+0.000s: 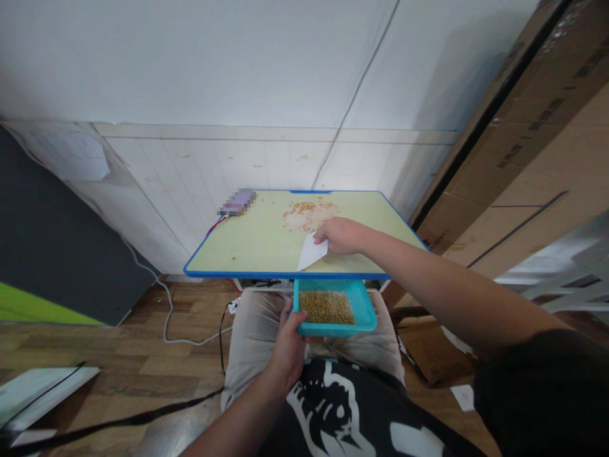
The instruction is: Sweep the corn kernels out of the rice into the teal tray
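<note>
My left hand (pixel 291 339) grips the left side of a turquoise plastic tray (pixel 365 311), thumb over its rim. Inside the tray lie many yellowish-green beans (pixel 326 308), with some paler grains along the far right part. The tray is at my lap, just below the table's front edge. Over the table, my right hand (pixel 340 235) pinches a white card (pixel 313 251), whose lower tip points toward the front edge. Just beyond that hand a spread pile of pale grains and orange-brown bits (pixel 307 216) lies on the tabletop.
The small table (pixel 247 254) has a pale yellow top and blue edging. A blurred purple device (pixel 239 202) with a cable sits at its back left corner. Large cardboard boxes (pixel 514 152) lean on the right. A white cable (pixel 169 311) runs over the wooden floor.
</note>
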`<state>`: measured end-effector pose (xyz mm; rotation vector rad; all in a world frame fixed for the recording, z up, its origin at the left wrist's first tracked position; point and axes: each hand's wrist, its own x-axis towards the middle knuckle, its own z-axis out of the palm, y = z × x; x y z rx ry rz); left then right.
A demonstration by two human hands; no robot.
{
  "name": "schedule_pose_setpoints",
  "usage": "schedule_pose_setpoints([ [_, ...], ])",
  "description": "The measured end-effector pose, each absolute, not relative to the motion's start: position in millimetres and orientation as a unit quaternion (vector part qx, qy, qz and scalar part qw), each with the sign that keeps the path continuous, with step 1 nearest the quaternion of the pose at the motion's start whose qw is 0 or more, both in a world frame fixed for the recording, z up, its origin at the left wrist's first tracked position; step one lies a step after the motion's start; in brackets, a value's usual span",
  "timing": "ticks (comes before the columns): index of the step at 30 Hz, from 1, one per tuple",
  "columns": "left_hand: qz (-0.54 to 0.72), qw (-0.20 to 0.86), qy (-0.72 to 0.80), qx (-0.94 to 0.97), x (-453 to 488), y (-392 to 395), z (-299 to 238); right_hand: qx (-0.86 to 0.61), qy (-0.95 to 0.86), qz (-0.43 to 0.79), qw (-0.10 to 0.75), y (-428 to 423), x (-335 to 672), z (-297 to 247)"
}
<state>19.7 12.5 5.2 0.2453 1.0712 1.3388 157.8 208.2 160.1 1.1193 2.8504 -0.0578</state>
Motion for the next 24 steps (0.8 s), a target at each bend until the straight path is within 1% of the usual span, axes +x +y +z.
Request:
schedule_pose_setpoints([
  [6,0.588,0.647,0.473,0.108,20.8,12.1,8.0,0.370,0.927,-0.019,0.055,205.0,168.0,161.9],
  [13,0.594,0.651,0.460,0.109,21.5,13.4,6.5,0.379,0.924,-0.034,0.041,205.4,179.2,159.2],
  [24,0.594,0.651,0.461,0.103,21.5,12.2,9.6,0.387,0.919,-0.036,0.059,206.5,193.7,160.6],
])
